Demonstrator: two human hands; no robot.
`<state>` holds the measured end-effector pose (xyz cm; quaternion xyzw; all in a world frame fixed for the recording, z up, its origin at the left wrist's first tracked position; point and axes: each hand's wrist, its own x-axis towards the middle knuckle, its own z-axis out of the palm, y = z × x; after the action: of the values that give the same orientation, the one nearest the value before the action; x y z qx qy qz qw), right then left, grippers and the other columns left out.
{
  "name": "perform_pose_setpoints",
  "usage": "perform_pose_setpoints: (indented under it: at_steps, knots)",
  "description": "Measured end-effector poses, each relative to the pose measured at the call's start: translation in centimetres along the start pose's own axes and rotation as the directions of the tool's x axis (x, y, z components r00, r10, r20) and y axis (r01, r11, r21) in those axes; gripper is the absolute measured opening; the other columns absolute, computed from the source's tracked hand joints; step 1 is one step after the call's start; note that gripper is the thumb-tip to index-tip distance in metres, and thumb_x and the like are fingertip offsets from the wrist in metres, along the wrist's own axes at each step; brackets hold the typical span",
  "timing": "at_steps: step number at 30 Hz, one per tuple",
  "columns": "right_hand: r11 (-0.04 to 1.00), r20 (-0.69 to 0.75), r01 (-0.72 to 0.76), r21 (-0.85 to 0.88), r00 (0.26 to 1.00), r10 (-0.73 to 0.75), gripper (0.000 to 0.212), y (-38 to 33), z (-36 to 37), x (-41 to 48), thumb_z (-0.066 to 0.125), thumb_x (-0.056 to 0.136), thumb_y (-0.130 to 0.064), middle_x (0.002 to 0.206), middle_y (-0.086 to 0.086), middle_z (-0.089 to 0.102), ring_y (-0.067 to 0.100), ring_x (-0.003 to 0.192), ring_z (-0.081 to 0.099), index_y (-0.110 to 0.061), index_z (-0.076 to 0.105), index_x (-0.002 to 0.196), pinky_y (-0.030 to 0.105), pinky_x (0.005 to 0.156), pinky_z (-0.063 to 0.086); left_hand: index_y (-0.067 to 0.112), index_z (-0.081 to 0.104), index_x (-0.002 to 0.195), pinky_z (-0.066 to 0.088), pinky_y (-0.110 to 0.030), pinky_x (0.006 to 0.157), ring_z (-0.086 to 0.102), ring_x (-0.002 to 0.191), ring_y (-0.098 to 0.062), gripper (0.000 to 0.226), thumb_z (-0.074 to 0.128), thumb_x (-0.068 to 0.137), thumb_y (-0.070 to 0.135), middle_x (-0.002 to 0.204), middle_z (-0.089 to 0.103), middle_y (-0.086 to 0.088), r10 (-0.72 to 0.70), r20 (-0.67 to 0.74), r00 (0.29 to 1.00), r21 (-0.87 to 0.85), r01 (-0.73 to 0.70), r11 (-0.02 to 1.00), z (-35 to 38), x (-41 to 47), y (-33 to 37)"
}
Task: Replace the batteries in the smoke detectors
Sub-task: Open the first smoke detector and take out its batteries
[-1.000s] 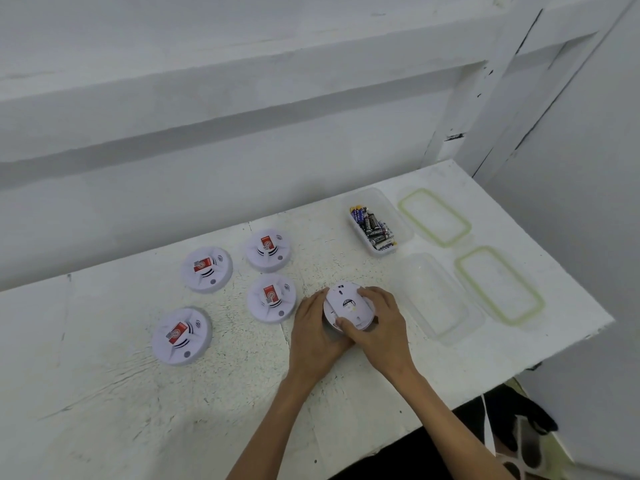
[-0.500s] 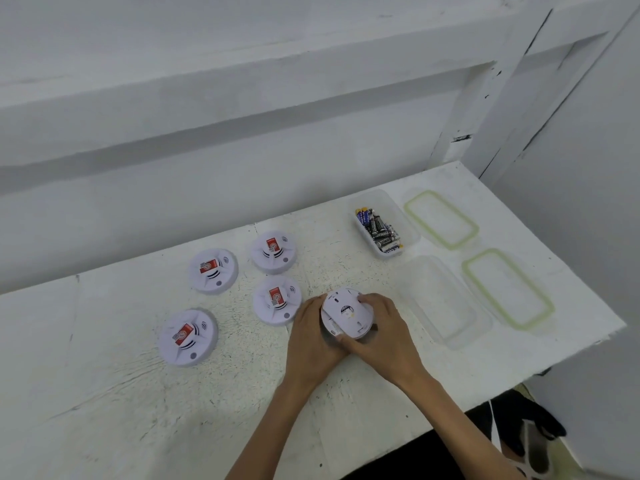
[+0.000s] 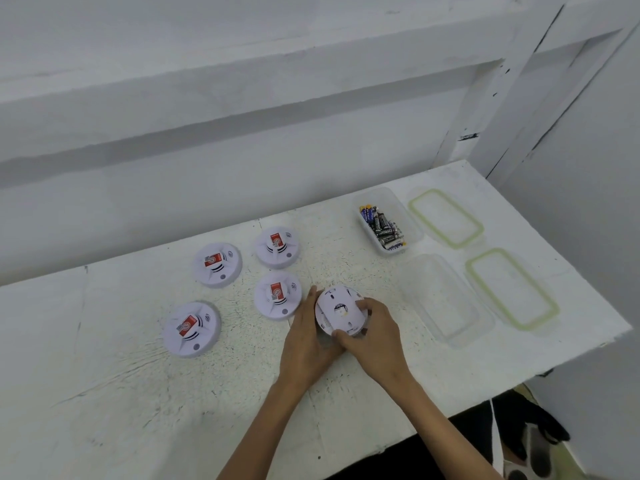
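Note:
A white round smoke detector (image 3: 337, 311) is tilted up off the table with its back side facing me. My left hand (image 3: 306, 344) cups its left edge and underside. My right hand (image 3: 375, 336) grips its right rim, with the thumb on the near edge. Several other white detectors with red labels lie face up to the left: one (image 3: 277, 296) close beside my left hand, another (image 3: 277, 247) behind it, a third (image 3: 216, 265) further left, one more (image 3: 192, 329) at the near left. A clear tub of batteries (image 3: 386, 225) stands at the back right.
An empty clear tub (image 3: 446, 299) sits just right of my hands. Two green-rimmed lids (image 3: 445, 218) (image 3: 512, 289) lie beyond it toward the table's right edge (image 3: 616, 336). A white wall and beam rise behind the table.
The detector between my hands has tipped up a little further and shifted slightly; the camera view has drifted. The other detectors and tubs stay where they were.

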<state>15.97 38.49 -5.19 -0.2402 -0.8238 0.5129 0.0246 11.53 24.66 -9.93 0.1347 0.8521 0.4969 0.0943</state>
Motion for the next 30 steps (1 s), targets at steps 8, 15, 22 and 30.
perform_pose_setpoints:
  at_steps: [8,15,22,30]
  knots:
    - [1.0,-0.112,0.016,0.027,0.994,-0.012,0.014,-0.5,-1.2,0.7,0.071,0.09,-0.029,0.104,-0.005,0.061,0.008,0.093,0.055,-0.02,0.063,0.098,0.008,0.071,0.042,0.033,0.033,0.152,0.043,-0.036,0.116,0.042,0.144,-0.004,0.1,0.078,0.071,0.071,0.156,0.042,0.016,0.024,-0.048,0.999,0.026,-0.023,0.999,-0.1,-0.1,-0.2]
    - [0.913,-0.196,-0.141,0.382,0.953,0.23,0.009,2.2,-2.4,0.2,0.058,0.099,-0.022,0.102,-0.005,0.067,0.017,0.097,0.065,-0.029,0.058,0.103,0.036,0.077,0.057,0.013,0.029,0.156,0.046,-0.031,0.107,0.03,0.149,-0.014,0.094,0.077,0.078,0.035,0.162,0.02,0.0,0.155,-0.06,0.986,0.173,-0.142,0.975,-0.4,-0.1,-0.2]
    - [0.978,-0.216,-0.127,0.165,0.963,0.161,0.029,3.2,-2.3,-0.3,0.055,0.097,-0.012,0.118,-0.009,0.063,0.009,0.094,0.065,-0.03,0.061,0.119,0.024,0.079,0.053,0.019,0.016,0.161,0.04,-0.028,0.109,0.025,0.151,-0.008,0.117,0.07,0.074,0.074,0.166,0.019,0.008,0.054,-0.047,0.997,0.112,-0.049,0.993,-0.1,-0.1,-0.1]
    - [0.841,-0.146,0.094,-0.533,0.969,-0.201,0.048,4.4,-1.3,-0.7,0.066,0.087,-0.013,0.136,0.013,0.046,0.032,0.118,0.044,-0.013,0.055,0.134,0.031,0.072,0.05,0.008,0.036,0.149,0.045,-0.028,0.104,0.043,0.137,-0.017,0.114,0.095,0.06,0.048,0.15,0.039,-0.006,-0.05,-0.185,0.981,0.047,0.06,0.997,0.3,0.2,0.5]
